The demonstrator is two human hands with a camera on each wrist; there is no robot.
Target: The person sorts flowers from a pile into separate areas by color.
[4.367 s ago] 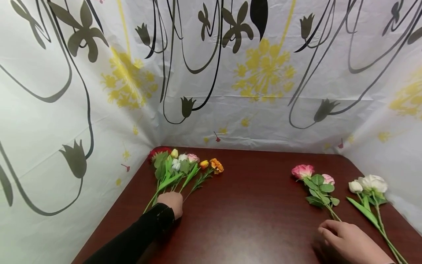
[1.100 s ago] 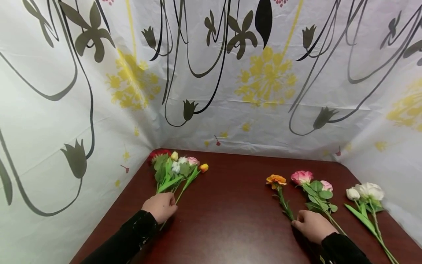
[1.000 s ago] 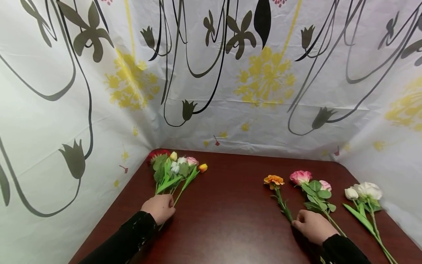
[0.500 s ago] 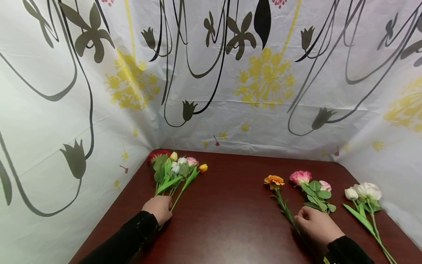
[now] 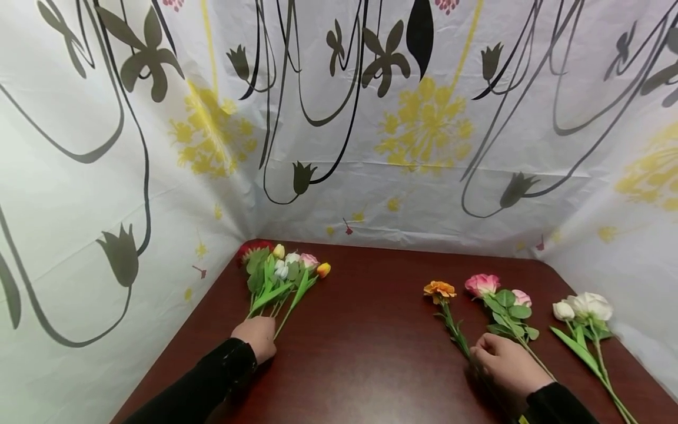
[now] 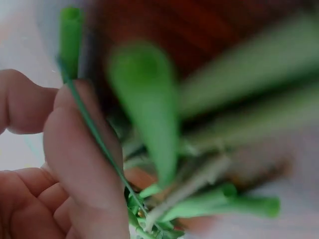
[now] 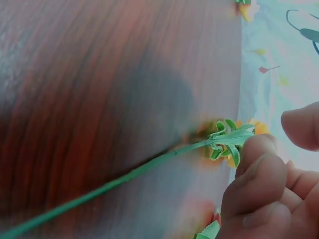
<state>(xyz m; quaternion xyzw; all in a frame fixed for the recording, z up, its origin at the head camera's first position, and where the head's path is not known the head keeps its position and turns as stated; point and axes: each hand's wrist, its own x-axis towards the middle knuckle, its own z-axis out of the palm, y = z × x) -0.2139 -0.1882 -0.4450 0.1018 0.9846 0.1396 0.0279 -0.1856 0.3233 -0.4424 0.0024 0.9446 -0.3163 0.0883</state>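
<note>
At the left of the table my left hand (image 5: 256, 338) is at the stems of a flower bunch. It appears to pinch a green stem (image 6: 72, 42) between thumb and forefinger in the left wrist view; an orange-yellow tulip (image 5: 323, 270) tops the bunch's right side. My right hand (image 5: 508, 362) is beside the lower stem of an orange flower (image 5: 439, 291) lying on the table. In the right wrist view its thumb (image 7: 303, 125) and loosely curled fingers (image 7: 259, 184) are apart, and the flower's stem runs behind the fingertips. Some left-hand fingers are hidden in the head view.
In the left bunch lie a red flower (image 5: 254, 249), a pale yellow tulip (image 5: 279, 251) and a light pink rose (image 5: 309, 261). Pink roses (image 5: 482, 284) and white flowers (image 5: 590, 306) lie at right. Printed sheeting (image 5: 339, 212) surrounds the dark wood table (image 5: 365, 330).
The orange flower has gone from the left bunch to beside the pink roses. My right hand has let go of its stem. My left hand and the orange-yellow tulip have shifted slightly.
</note>
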